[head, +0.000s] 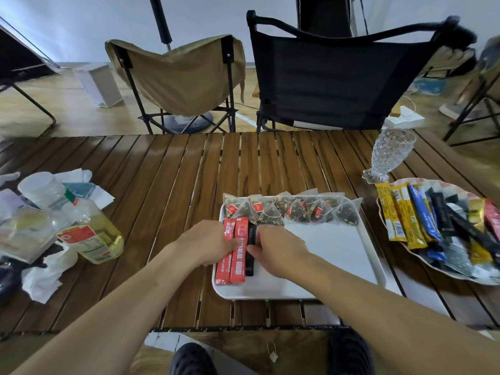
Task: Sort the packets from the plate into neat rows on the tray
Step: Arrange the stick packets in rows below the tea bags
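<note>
Head view: saw white tray (338, 247) on slatted wooden table (162, 185), near its front edge. Noted row of pyramid tea bags (292, 209) along tray's far side, overlapping. Found two red packets (236, 266) side by side at tray's left end, lying lengthwise toward camera, with black packet (250, 266) touching their right edge. Saw left hand (208, 242) laid over red packets, thumb pressed across them; could not tell grip from mere press. Saw right hand (278, 250) with fingers curled, pinching black packet between thumb and fingertips. Spotted plate (443, 182) to tray's right, apart from it, piled with yellow, blue, black and red stick packets (433, 223). Noted cut-glass goblet (389, 155) just behind plate, oil bottle (92, 236) at table's left, tan chair (184, 74) and black chair (338, 77) beyond table.
</note>
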Demonstrator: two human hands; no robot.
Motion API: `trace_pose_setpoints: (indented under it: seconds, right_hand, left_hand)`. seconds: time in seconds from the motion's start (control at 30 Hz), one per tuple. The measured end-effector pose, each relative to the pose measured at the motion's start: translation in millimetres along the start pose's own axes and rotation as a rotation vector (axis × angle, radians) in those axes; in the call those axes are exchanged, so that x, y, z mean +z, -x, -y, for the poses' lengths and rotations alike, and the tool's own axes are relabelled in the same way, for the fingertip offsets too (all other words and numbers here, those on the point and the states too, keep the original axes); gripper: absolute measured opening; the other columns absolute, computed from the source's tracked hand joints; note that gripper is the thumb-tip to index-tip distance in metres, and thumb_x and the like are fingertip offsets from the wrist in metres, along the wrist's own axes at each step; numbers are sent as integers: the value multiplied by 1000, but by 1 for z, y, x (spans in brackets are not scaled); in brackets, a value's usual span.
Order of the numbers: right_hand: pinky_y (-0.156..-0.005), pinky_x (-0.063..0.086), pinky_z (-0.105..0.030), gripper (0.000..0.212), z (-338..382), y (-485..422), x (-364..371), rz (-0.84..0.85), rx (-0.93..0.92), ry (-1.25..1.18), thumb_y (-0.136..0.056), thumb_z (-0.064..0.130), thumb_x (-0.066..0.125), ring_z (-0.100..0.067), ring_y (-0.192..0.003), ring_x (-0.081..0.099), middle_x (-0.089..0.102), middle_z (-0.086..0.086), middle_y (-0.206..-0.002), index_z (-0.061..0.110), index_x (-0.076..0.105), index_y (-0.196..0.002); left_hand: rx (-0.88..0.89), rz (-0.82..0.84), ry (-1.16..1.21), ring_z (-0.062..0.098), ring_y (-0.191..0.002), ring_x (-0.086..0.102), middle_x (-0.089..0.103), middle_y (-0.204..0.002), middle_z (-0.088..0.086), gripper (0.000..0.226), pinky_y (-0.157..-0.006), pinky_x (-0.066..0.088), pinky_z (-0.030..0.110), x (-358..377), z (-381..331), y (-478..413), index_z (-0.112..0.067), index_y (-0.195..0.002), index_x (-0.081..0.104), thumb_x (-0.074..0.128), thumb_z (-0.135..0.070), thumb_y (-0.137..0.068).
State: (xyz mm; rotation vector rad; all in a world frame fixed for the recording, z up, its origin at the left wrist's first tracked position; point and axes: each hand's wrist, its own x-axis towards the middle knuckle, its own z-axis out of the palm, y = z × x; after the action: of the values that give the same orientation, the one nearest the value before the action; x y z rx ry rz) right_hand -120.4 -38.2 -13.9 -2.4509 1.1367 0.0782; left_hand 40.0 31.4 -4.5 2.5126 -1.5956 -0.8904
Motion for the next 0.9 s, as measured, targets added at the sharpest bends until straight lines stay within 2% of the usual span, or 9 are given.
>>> trace_pose_setpoints:
  seconds: [0.07, 0.13, 0.23, 0.37, 0.5, 0.6, 0.77, 0.83, 0.9]
  right_hand:
    - [-81, 57, -37, 28, 1, 1, -3, 25, 15, -23, -104, 50, 49, -21, -92, 67, 68, 2, -97, 28, 52, -88]
    - [-76, 55, -35, 35, 0, 2, -10, 31, 38, -28, -105, 51, 46, -20, -84, 65, 63, 4, -85, 26, 54, -81]
    - [-65, 50, -31, 38, -12, 6, -30, 7, 41, -35, -105, 47, 47, -21, -78, 64, 64, 0, -80, 19, 62, -84]
    - [-73, 61, -38, 43, -45, 15, -58, 7, 60, -138, -105, 44, 48, -21, -67, 73, 75, -5, -80, 12, 68, -84]
    - [-62, 59, -32, 43, -88, 28, -87, -77, 136, -185, -105, 40, 49, -16, -58, 72, 77, -4, -77, 9, 70, -83]
    - [-69, 63, -38, 37, -126, 41, -116, -245, 208, -146, -102, 43, 53, -16, -61, 72, 75, -2, -74, 16, 70, -84]
    - [-69, 53, -32, 16, -205, 74, -160, -565, 477, -5, -97, 34, 61, -20, -79, 67, 73, 1, -86, 23, 72, -94]
    - [-71, 52, -33, 16, -238, 82, -167, -542, 634, 58, -94, 35, 66, -24, -87, 67, 73, -2, -99, 24, 72, -104]
    - [-72, 51, -33, 30, -263, 84, -165, -428, 734, 112, -90, 42, 72, -28, -95, 67, 72, -5, -108, 20, 70, -110]
  left_hand:
    - [-16, -7, -27, 10, -82, 68, 67, -106, -7, 37, -76, 56, 22, -1, -1, 2, -30, -112, 48, 50, -65, -101]
    - [-30, -40, -134, 11, -90, 71, 68, -101, -11, 39, -85, 58, 26, -4, 0, 3, -31, -107, 51, 47, -69, -100]
    - [-17, -111, -240, 9, -77, 69, 65, -86, -17, 41, -72, 54, 21, -15, -8, 8, -32, -94, 56, 44, -72, -99]
    - [33, -196, -236, 8, -69, 66, 67, -81, -11, 42, -61, 47, 21, -21, -36, 20, -30, -80, 51, 42, -62, -105]
    - [137, -290, -244, 11, -71, 66, 65, -76, -5, 46, -75, 60, 36, -19, -64, 20, -24, -75, 56, 45, -56, -106]
    - [191, -329, -228, 19, -81, 65, 61, -83, -5, 42, -80, 58, 38, -14, -87, 11, -26, -74, 54, 46, -53, -106]
    - [278, -374, -192, 23, -83, 67, 65, -81, -4, 40, -64, 46, 35, -4, -126, -5, -24, -80, 56, 43, -52, -105]
    - [305, -372, -169, 21, -78, 65, 63, -80, -5, 41, -70, 52, 37, -1, -143, -5, -24, -81, 59, 42, -51, -106]
    - [341, -384, -159, 19, -75, 64, 65, -76, -4, 43, -71, 56, 39, 3, -153, -7, -23, -80, 59, 41, -52, -106]
